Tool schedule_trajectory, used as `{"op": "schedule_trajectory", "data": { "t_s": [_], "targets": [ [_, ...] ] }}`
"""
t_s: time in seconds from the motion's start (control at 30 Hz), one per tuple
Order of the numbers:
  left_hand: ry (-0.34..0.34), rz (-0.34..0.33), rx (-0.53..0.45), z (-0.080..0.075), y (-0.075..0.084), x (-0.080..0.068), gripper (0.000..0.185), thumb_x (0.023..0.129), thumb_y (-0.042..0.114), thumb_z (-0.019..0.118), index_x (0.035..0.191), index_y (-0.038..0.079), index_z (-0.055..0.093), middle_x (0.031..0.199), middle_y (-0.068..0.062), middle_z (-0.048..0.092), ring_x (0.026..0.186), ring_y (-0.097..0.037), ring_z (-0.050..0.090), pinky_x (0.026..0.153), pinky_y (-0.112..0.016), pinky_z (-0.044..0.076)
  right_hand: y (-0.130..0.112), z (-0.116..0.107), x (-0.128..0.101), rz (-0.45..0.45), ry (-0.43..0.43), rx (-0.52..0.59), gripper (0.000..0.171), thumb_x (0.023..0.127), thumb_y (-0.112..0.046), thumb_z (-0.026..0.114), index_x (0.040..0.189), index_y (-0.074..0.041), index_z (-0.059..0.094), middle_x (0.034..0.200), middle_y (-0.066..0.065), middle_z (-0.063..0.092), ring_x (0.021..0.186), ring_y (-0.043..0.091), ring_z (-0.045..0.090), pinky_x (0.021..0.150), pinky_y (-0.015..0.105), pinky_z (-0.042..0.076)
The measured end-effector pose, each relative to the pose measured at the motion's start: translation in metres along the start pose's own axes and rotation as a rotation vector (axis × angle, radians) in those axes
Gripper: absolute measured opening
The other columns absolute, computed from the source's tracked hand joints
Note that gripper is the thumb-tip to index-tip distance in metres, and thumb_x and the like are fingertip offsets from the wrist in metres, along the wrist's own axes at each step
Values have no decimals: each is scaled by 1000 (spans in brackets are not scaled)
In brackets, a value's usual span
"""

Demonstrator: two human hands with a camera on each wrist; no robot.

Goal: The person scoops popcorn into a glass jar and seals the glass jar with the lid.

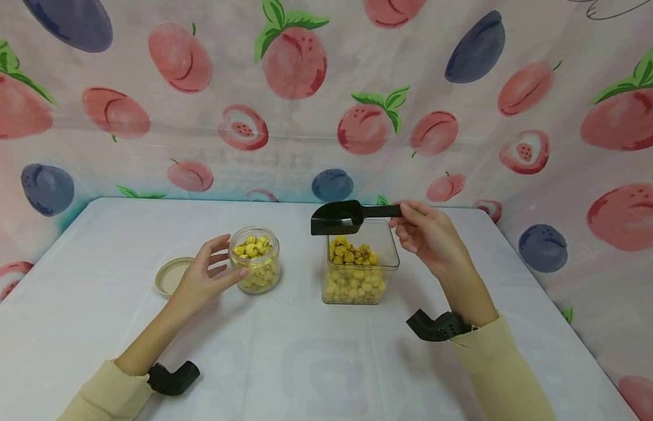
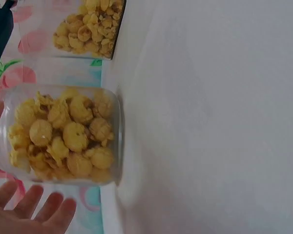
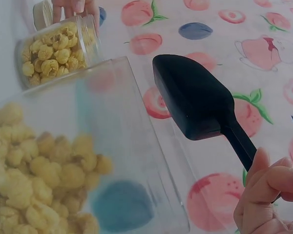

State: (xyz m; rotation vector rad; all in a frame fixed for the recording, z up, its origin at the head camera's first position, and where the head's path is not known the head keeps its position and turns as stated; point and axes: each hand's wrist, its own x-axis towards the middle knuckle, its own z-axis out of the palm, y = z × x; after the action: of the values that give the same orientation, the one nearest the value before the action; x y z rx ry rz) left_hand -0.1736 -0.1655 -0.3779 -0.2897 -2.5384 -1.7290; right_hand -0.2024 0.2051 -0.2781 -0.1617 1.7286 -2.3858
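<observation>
On the table (image 1: pixel 305 362), at your left, the lid (image 1: pixel 167 275) lies partly behind your left hand (image 1: pixel 204 273). Its fingers are apart beside the jar (image 1: pixel 274 257), thumb in front; whether the thumb touches, you cannot tell. A gap of white cloth separates jar from box (image 1: pixel 391 266), both open-topped and near the far edge, with more cloth on your side. The scoop (image 1: pixel 337 219) is up over the box's far-left rim, long axis running left-right, bowl towards the jar, which lies left and slightly nearer you. Your right hand (image 1: pixel 430 237) pinches its handle end, well apart from the jar.
</observation>
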Motion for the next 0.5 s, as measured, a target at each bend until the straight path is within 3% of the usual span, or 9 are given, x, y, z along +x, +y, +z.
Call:
{"op": "schedule_trajectory", "data": {
  "t_s": [0.1,0.3,0.5],
  "targets": [
    [57,76,53,2,7,-2,77,82,18,71,144,7,27,144,-15,33,131,-33,33,108,-52,29,2,-5,-2,-7,-8,32,13,96,-16,51,100,-6,58,72,3,68,51,9,50,42,15,39],
    [183,253,165,15,34,-6,74,77,17,76,140,11,37,140,-9,38,131,-25,33,107,-53,28,4,-14,-5,-28,1,57,14,96,-15,51,99,-6,60,71,3,68,51,9,50,43,15,39],
    [169,366,145,39,52,-7,74,76,10,76,139,13,38,138,-5,43,129,-20,38,108,-49,32,5,-18,-8,-42,29,57,12,95,-16,53,98,-6,60,70,3,68,51,9,50,42,16,38]
  ]
}}
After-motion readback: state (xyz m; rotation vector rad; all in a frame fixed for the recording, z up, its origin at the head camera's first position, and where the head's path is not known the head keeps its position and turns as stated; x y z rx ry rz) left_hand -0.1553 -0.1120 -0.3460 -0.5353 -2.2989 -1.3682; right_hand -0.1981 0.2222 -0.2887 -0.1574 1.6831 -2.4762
